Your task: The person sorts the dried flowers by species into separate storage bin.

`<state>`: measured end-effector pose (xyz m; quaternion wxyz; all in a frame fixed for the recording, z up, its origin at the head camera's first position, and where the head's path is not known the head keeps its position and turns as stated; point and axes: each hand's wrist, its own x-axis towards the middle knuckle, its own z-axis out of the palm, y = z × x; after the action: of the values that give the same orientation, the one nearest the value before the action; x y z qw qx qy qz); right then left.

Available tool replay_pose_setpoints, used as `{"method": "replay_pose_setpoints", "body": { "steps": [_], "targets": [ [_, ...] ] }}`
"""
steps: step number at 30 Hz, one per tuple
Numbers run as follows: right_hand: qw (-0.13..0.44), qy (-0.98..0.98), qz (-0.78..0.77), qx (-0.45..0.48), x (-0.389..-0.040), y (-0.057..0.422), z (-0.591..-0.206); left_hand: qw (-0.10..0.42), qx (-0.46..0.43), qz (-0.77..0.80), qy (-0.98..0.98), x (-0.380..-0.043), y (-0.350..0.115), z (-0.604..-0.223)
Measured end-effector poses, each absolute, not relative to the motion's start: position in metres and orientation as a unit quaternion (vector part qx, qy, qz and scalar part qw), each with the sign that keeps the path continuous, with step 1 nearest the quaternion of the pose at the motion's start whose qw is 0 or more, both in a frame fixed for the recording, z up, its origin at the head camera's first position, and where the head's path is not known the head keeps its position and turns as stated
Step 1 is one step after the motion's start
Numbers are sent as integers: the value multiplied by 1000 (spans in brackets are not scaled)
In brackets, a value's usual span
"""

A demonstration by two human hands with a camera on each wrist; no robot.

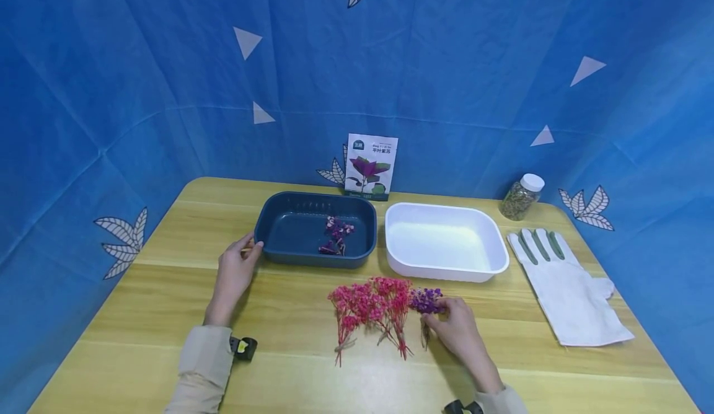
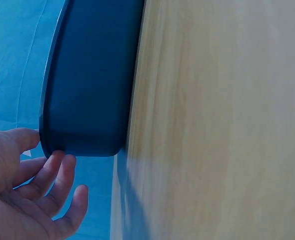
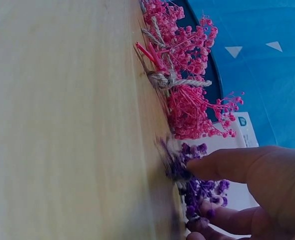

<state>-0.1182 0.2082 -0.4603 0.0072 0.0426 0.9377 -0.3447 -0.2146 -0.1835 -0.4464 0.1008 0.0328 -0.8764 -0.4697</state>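
My left hand [image 1: 237, 268] holds the front left corner of a dark blue plastic tray [image 1: 312, 258], thumb at the rim and fingers against the outer wall; the left wrist view shows this hand [image 2: 32, 185] close up. Inside that tray lie purple dried flowers [image 1: 337, 228]. With thumb and fingers my right hand [image 1: 458, 327] pinches another small bunch of purple dried flowers [image 1: 426, 300] on the table. Close beside it lie several pink dried flower bunches [image 1: 368, 302], tied with twine [image 3: 160, 80]. Part of the purple bunch is hidden behind the right fingers.
A white tray [image 1: 446, 271] stands right of the blue one. Behind them a seed packet [image 1: 370, 167] with a plant picture leans on the blue cloth. A white-lidded jar [image 1: 521, 197] and a white glove [image 1: 569, 302] with green fingers lie at the right.
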Motion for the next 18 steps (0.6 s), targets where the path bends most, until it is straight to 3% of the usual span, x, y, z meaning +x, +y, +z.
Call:
{"method": "replay_pose_setpoints", "body": {
  "steps": [13,18],
  "targets": [
    [23,920,-382,83,-119,210,-459,96,39,-472,-876,-215,-184,-447],
    [3,902,-422,87,-119,209,-455,97,39,-471,-876,-215,-184,-446]
  ]
}}
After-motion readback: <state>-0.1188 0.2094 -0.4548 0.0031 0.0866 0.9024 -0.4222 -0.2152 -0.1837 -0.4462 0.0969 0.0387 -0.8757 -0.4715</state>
